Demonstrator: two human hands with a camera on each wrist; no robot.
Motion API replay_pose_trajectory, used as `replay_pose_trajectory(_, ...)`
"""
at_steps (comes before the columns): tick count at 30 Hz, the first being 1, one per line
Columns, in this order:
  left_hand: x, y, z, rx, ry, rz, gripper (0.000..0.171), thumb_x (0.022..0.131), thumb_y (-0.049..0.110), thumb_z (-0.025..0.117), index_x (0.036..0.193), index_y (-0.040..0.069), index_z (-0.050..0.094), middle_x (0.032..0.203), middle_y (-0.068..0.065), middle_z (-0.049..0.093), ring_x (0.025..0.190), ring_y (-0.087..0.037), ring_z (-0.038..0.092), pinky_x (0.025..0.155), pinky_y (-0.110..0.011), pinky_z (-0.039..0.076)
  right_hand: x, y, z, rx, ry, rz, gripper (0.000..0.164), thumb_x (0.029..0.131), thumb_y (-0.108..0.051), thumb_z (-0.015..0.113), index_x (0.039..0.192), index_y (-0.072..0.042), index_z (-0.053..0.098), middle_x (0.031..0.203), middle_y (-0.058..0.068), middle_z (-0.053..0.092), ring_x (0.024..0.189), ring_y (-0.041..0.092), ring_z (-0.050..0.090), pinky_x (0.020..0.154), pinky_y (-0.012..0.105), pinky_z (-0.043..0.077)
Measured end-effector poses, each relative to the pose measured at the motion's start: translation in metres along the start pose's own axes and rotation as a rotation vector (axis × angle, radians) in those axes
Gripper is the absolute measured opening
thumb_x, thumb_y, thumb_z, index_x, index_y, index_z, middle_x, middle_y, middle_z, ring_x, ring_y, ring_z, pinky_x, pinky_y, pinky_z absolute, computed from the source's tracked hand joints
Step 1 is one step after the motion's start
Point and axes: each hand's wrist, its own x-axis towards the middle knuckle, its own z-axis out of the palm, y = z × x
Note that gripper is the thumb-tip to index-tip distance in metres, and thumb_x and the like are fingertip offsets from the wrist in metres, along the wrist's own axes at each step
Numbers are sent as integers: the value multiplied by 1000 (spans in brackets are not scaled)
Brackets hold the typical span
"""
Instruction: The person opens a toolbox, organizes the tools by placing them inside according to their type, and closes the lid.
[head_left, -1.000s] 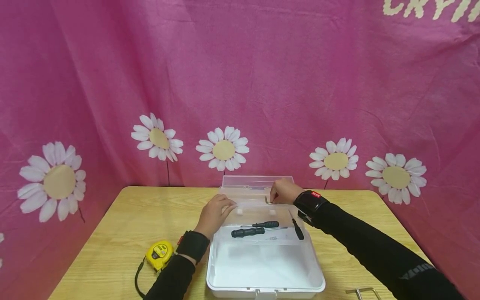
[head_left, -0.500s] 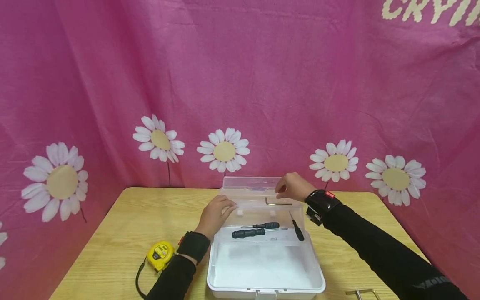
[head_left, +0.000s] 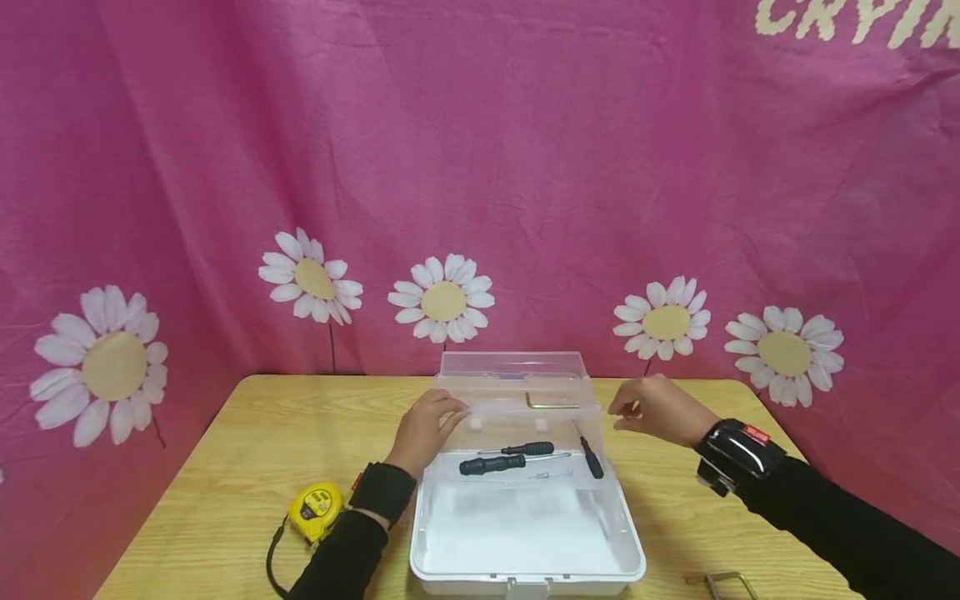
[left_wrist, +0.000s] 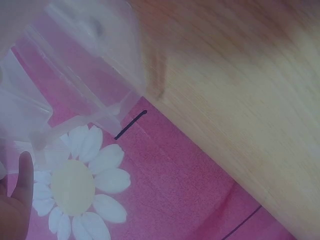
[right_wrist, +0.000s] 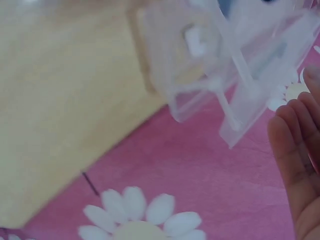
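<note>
A white toolbox [head_left: 528, 533] stands unfolded on the table, its translucent trays rising behind the base. My left hand [head_left: 424, 429] pinches the left edge of the translucent tray [head_left: 502, 429]; in the left wrist view its fingers [left_wrist: 22, 187] are at the tray's side. An L-shaped hex key [head_left: 552, 407] lies in the upper tray. Lower down lie a thick black screwdriver [head_left: 491, 465], a slimmer screwdriver [head_left: 534, 448] and a slanted one [head_left: 592, 463]. My right hand [head_left: 663, 408] hovers right of the trays, fingers loosely bent and holding nothing.
A yellow tape measure [head_left: 316, 510] with a black strap lies left of the toolbox, beside my left forearm. More L-shaped hex keys [head_left: 727, 579] lie at the table's front right. A pink cloth [head_left: 525, 167] with daisies hangs behind the table [head_left: 247, 467].
My right hand has let go of the hex key, leaving it in the upper tray, and moved right, away from the toolbox. The left hand stays at the tray's edge.
</note>
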Motion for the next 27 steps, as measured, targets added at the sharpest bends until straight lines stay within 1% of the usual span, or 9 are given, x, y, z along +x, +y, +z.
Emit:
replay_pose_trajectory(3,-1,2,0,-7,-8,-8,14,85,21,68,96,14,74,91,2,65,92,-15,60,86,-31,54,-29,2,8,23,-21,17,14,71,-5,79,84,-8,73,78,-1,68,69,4,60,61,20,55)
replay_pose_trajectory(7,-1,2,-1,-5,-4,-6,14,85,21,68,96,14,74,90,2,65,91,-14,60,85,-30,54,-67,10,29,77,-65,48,13,71,-5,78,81,-9,72,76,-5,67,67,-3,56,58,18,53)
replay_pose_trajectory(12,0,0,-1,-8,5,1,14,85,20,68,96,13,74,89,2,65,90,-14,60,84,-30,55,-110,28,54,131,-93,39,16,68,2,77,77,-8,70,73,-5,65,66,-7,52,54,19,49)
replay_pose_trajectory(14,1,-1,0,-11,3,-3,14,85,21,68,96,14,74,89,2,65,90,-14,60,84,-30,54,-125,35,61,165,-96,31,14,69,0,77,76,-9,70,71,-8,63,66,-7,51,52,19,48)
replay_pose_trajectory(16,1,-1,0,-12,0,-9,15,85,22,68,97,14,74,90,3,65,90,-14,60,85,-29,54,-139,42,66,217,-133,65,11,71,-5,77,76,-11,70,72,-10,63,66,-8,52,53,19,47)
replay_pose_trajectory(19,1,-1,1,-14,-5,-22,15,85,23,68,97,15,74,90,3,65,91,-14,60,86,-29,54,-157,51,71,315,-217,147,5,77,-10,74,81,-11,71,75,-11,64,68,-7,54,55,19,48)
replay_pose_trajectory(21,1,-1,0,-5,-6,-21,15,86,23,68,97,15,74,90,3,65,91,-14,60,86,-30,54,-166,57,73,365,-288,216,6,78,-8,72,84,-10,71,77,-9,65,70,-6,56,57,20,49)
replay_pose_trajectory(25,0,1,-1,9,-4,-13,16,85,23,67,96,14,74,91,2,65,92,-15,61,87,-32,54,-175,65,76,360,-352,273,8,77,-5,72,84,-8,71,78,-8,64,68,-7,53,55,20,48)
replay_pose_trajectory(27,0,2,-1,12,-2,-9,16,85,23,67,96,14,74,91,2,66,93,-15,61,87,-32,54,-177,68,78,335,-354,271,8,76,-6,74,83,-8,71,77,-8,64,68,-7,52,55,20,47)
